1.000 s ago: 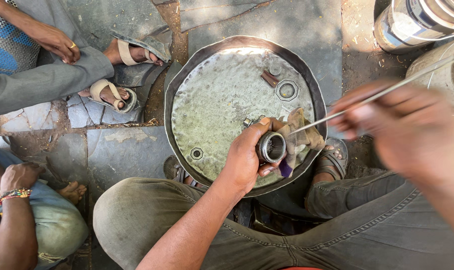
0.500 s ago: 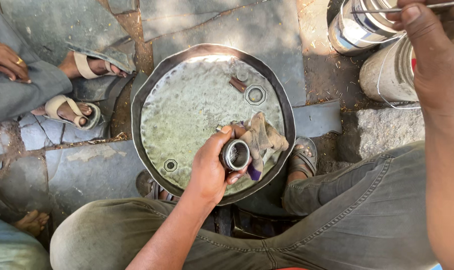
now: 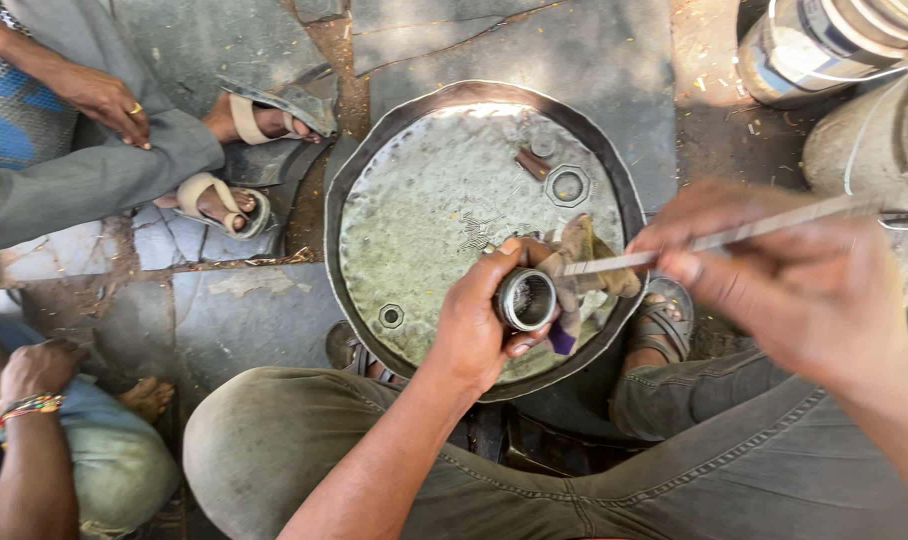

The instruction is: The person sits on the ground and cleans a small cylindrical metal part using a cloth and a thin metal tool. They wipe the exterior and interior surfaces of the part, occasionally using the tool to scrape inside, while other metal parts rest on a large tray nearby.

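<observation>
My left hand [image 3: 474,325] grips a short metal cylinder [image 3: 526,299] with an open round mouth, wrapped partly in a tan rag [image 3: 586,255]. It is held over the near right part of a dented round drum lid [image 3: 444,200]. My right hand [image 3: 784,280], blurred and close to the camera, holds a thin metal rod [image 3: 714,238] whose tip reaches the rag beside the cylinder's mouth.
Two other people sit at the left: one with sandalled feet [image 3: 219,200] and a ringed hand [image 3: 109,100], another with a beaded wristband [image 3: 29,405]. Metal containers [image 3: 834,50] stand at the top right. My knees [image 3: 304,450] flank the drum.
My right hand was up by the containers half a second ago and has come back down, bringing the rod's tip to the cylinder. The left hand keeps its hold over the drum lid.
</observation>
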